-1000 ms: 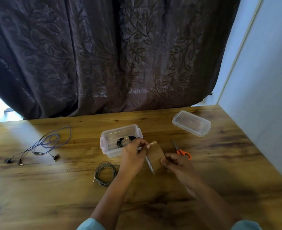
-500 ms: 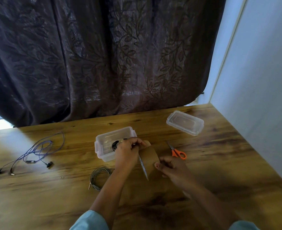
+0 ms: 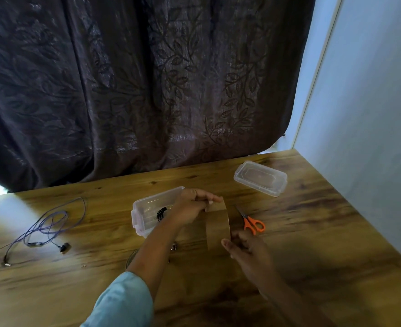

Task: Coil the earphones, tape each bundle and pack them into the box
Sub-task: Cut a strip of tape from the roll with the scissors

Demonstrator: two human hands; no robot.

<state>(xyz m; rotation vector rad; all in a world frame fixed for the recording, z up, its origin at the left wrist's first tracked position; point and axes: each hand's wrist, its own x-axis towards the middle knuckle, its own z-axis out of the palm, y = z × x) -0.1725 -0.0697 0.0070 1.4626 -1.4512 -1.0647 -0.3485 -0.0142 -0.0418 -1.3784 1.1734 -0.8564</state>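
Note:
A strip of brown tape [image 3: 217,224] stretches between my two hands above the table. My left hand [image 3: 193,205] pinches its far end. My right hand [image 3: 244,247] grips the near part, where the roll is hidden under my fingers. Behind my left hand stands the clear plastic box [image 3: 145,210] with a black coiled earphone [image 3: 161,213] inside. A grey coiled earphone [image 3: 131,258] lies on the table, mostly covered by my left forearm. Loose purple earphones [image 3: 46,228] sprawl at the left.
Orange-handled scissors [image 3: 251,222] lie just right of the tape. The box's clear lid [image 3: 260,178] rests at the back right. A dark curtain hangs behind the wooden table [image 3: 313,232], and a pale wall runs along the right edge.
My left hand has pulled the tape's end away from my right hand, so the strip is longer and flatter. The camera has tilted and shifted.

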